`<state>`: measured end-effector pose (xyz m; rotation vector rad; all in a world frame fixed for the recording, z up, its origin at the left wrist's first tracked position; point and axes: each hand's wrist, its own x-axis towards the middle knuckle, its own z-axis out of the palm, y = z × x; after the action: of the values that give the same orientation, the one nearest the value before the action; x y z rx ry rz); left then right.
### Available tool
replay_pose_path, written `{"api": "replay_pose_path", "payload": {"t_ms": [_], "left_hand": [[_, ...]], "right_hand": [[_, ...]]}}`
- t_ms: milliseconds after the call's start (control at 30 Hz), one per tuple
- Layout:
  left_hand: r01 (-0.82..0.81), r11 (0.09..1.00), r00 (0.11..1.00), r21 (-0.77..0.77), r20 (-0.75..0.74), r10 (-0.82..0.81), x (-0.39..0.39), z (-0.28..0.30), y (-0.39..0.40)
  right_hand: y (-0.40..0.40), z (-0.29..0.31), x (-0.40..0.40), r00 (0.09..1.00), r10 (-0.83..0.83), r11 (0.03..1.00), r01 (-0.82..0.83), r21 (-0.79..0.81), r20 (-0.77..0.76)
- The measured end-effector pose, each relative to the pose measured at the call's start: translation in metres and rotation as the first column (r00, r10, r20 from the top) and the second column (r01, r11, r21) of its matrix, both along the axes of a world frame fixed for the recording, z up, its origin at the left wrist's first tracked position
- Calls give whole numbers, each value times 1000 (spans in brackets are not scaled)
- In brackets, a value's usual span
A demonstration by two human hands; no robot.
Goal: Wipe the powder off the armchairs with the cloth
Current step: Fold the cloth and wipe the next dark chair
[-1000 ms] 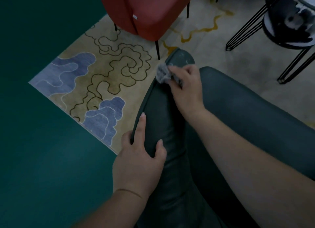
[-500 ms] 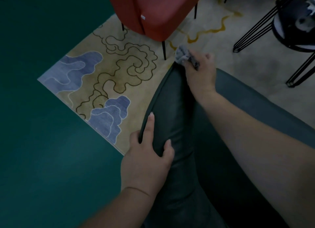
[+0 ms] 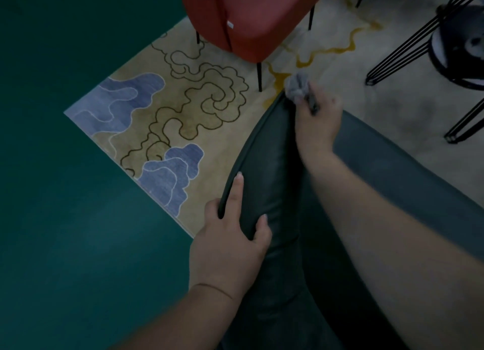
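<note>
While dark green leather armchair [image 3: 272, 166] fills lower right, left hand [image 3: 230, 245] grips its arm's near edge, fingers curled over piping. Right hand [image 3: 318, 124] pinches crumpled grey cloth [image 3: 297, 86] at arm's far tip, well beyond left hand.

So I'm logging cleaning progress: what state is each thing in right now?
cloth: bunched, held at the dark chair's far tip
right hand: grips the cloth
left hand: holds the dark chair's edge
dark chair: no powder visible on its arm
red chair: white specks on top, untouched
</note>
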<state>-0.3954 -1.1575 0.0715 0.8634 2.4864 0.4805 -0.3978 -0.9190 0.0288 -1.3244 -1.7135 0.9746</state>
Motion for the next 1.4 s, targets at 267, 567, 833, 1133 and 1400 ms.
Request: {"api": "replay_pose_path", "payload": {"t_ms": [267,567,833,1133,1400], "left_hand": [[10,1000,1000,8,-26,-9,0,-1,1],[30,999,998,10,-50,-30,0,0,2],[33,999,998,13,-48,-33,0,-1,1],[22,1000,997,-15,-69,-23,1,-3,2],[19,1000,997,-9,-79,-20,1,-2,3]], "right_hand": [[32,3,-5,985,106,987,-120,103,136],[0,1,7,973,194,977,-203,65,128],[28,-16,-6,998,-37,991,31,-133,-45],[59,-6,-8,1000,-12,982,7,-191,-26],[7,-2,13,998,47,991,-41,-125,51]]}}
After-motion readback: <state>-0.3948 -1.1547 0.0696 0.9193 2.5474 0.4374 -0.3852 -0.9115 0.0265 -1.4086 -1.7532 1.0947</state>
